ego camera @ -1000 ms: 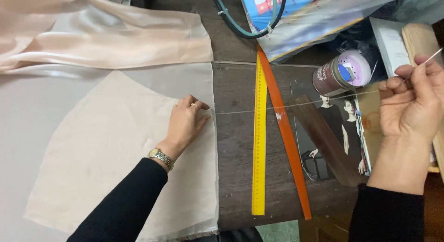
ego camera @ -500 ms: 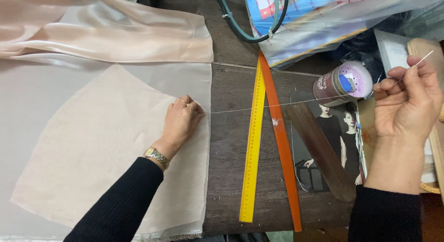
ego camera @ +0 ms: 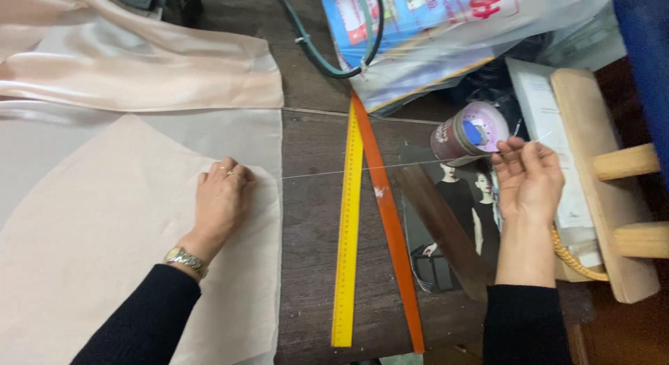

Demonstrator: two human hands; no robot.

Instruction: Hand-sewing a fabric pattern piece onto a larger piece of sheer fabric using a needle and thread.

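A pinching grip is kept by the right hand (ego camera: pixel 527 178) on a thin, light, limp white thread (ego camera: pixel 334 172), drawn taut across the long yellow ruler (ego camera: pixel 348 225) to the pale fabric piece (ego camera: pixel 118 246) pressed flat by the left hand (ego camera: pixel 221 201).

The needle in the right hand (ego camera: pixel 526 180) is too thin to make out. At nine o'clock, the beige fabric piece (ego camera: pixel 104 253) runs off frame.

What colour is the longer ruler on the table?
The longer ruler is orange; the head view shows it beside the yellow ruler.
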